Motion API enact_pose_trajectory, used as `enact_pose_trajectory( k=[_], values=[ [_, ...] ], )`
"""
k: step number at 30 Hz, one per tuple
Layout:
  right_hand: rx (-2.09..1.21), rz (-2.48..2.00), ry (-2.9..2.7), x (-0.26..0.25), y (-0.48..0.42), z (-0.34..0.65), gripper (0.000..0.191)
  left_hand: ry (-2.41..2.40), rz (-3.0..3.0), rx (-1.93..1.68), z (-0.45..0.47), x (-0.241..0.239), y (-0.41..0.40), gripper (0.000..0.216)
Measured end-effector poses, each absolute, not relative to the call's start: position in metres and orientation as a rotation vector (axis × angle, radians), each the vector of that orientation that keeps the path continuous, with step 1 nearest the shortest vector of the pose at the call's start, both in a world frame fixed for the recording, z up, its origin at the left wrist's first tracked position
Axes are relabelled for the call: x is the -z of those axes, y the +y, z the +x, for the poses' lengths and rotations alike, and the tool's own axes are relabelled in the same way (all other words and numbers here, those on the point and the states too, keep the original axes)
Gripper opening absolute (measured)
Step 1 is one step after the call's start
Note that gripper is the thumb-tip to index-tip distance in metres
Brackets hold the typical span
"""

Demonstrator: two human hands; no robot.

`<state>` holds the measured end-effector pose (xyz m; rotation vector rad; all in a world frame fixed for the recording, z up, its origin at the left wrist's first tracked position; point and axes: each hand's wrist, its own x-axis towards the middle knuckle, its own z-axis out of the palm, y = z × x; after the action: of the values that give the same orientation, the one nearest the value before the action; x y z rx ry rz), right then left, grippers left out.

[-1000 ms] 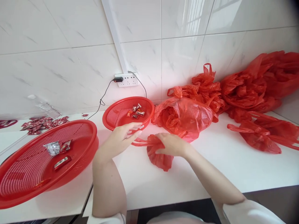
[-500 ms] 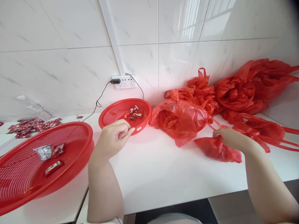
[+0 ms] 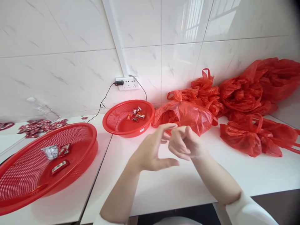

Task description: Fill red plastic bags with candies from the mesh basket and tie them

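Observation:
In front of me, my left hand (image 3: 150,150) hovers over the white counter with thumb and fingers spread apart, nothing in it. Close beside it is my right hand (image 3: 184,142), its fingers curled inward and nothing visible in them. Behind both hands lies a loose, puffed-out red plastic bag (image 3: 187,114). To the right, a filled and gathered red plastic bag (image 3: 243,140) rests on the counter, apart from my hands. A small red colander (image 3: 126,134) holding several wrapped snacks (image 3: 136,115) stands behind my left hand.
A large red colander (image 3: 90,147) with a few packets stands at the left. Behind it are a heap of small red packets (image 3: 39,126) and a clear bottle (image 3: 44,109). More red bags (image 3: 243,90) pile up by the wall, below a power strip (image 3: 127,83) with a black cable.
My right hand has let go of the red bag, now lying at the right, and moved left. My left hand has moved right and opened from a fist. The view has shifted slightly.

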<state>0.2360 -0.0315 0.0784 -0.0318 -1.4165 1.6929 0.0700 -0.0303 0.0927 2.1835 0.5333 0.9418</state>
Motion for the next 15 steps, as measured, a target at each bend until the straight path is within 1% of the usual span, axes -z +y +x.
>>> enact_pose_trajectory(
  k=[1,2,4,6,8,11,13,15],
  values=[
    [-1.787,0.059,-1.350,-0.075,-0.028,0.227,0.057,0.544,2.161,-0.927,0.076,-0.092,-0.033,0.067],
    [-1.864,0.118,-1.308,-0.072,-0.025,0.219,0.058,0.564,2.152,-0.930,0.080,-0.091,-0.036,0.060],
    [-1.969,0.128,-1.296,-0.066,-0.020,0.209,0.061,0.637,2.158,-0.934,0.083,-0.090,-0.038,0.036],
    [-1.998,0.043,-1.341,-0.061,-0.016,0.206,0.065,0.699,2.188,-0.919,0.081,-0.092,-0.038,0.026],
    [-1.927,-0.070,-1.448,-0.058,-0.014,0.207,0.067,0.743,2.217,-0.904,0.078,-0.094,-0.037,0.024],
    [-1.813,-0.101,-1.602,-0.061,-0.015,0.213,0.065,0.760,2.306,-0.900,0.078,-0.098,-0.037,0.030],
    [-1.780,-0.081,-1.658,-0.067,-0.017,0.216,0.062,0.758,2.378,-0.825,0.078,-0.099,-0.037,0.032],
    [-1.697,-0.124,-1.703,-0.073,-0.020,0.218,0.055,0.756,2.400,-0.761,0.079,-0.099,-0.036,0.027]
  ],
)
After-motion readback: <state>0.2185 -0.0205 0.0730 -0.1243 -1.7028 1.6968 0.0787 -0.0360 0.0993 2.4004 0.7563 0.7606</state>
